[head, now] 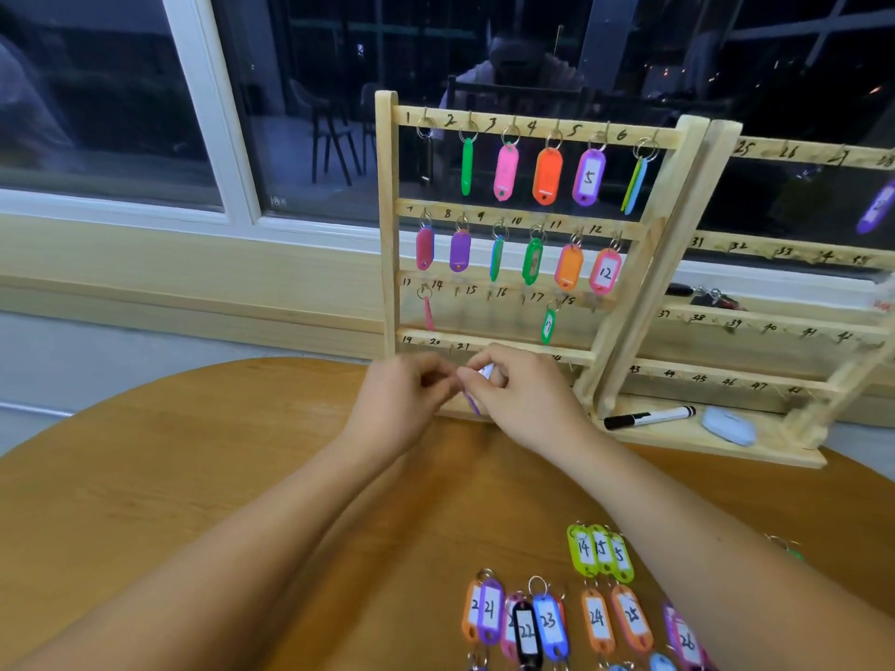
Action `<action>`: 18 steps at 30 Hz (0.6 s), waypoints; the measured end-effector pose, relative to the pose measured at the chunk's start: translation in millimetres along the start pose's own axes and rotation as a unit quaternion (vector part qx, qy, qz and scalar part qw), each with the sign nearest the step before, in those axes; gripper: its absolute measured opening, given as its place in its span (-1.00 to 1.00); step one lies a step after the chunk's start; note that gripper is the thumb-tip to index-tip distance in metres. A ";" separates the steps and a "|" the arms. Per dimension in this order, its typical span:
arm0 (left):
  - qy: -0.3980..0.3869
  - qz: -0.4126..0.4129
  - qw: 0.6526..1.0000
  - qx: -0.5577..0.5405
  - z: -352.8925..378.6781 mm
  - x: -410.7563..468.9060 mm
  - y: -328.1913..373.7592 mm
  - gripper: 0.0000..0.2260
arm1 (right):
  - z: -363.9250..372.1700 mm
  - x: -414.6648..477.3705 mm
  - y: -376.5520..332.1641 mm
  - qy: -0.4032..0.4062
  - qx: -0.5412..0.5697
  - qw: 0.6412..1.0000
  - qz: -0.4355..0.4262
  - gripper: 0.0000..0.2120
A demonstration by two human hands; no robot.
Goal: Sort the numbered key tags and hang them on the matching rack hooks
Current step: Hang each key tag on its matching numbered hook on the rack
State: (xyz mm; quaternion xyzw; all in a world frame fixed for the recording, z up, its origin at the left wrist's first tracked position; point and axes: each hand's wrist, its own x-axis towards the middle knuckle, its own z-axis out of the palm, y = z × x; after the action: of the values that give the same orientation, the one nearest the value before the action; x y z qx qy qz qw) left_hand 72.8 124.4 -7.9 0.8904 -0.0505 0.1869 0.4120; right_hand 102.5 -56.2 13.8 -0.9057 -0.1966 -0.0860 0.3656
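Observation:
A wooden key rack (387,225) with numbered hooks stands at the table's far edge. Coloured tags hang on its top two rows, and a pink tag (428,314) and a green tag (548,325) hang in the third row. My left hand (404,394) and my right hand (518,389) meet in front of the rack's bottom row, near the hooks marked 19 to 21. Together they pinch a purple key tag (472,404), seen edge-on, its ring hidden by my fingers. Several loose numbered tags (547,622) lie on the table near me.
A second wooden rack (755,326) stands to the right, holding one purple tag (876,208). A black marker (649,417) and a pale blue case (729,425) lie on its base. A key bunch (707,296) rests behind. The round wooden table (193,477) fronts a window.

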 end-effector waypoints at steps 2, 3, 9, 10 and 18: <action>0.017 -0.028 0.998 -0.052 -13.0 7.4 6.7 -0.94 | 2.7 4.9 -2.1 -0.012 0.043 0.999 0.016 -0.83; 0.025 -0.039 0.996 -0.080 -18.5 10.9 9.0 -0.93 | 3.8 7.7 -5.0 -0.016 0.076 0.997 0.022 -0.83; 0.092 -0.070 0.974 -0.196 -39.3 28.3 23.8 -0.98 | 9.8 26.5 -26.0 -0.017 0.141 0.989 0.034 -0.84; 0.100 -0.069 0.972 -0.202 -41.4 30.8 25.1 -0.98 | 11.0 28.4 -29.8 -0.021 0.136 0.990 0.032 -0.86; 0.151 -0.076 0.967 -0.191 -47.6 48.1 25.4 -0.96 | 23.9 37.4 -47.9 0.010 0.153 0.987 0.046 -0.74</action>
State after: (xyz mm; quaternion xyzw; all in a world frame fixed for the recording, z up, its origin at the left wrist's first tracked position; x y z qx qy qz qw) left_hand 97.3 146.6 56.4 0.7579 0.0455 0.2744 0.5901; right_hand 116.7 2.7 37.9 -0.8463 -0.1619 -0.0472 0.5054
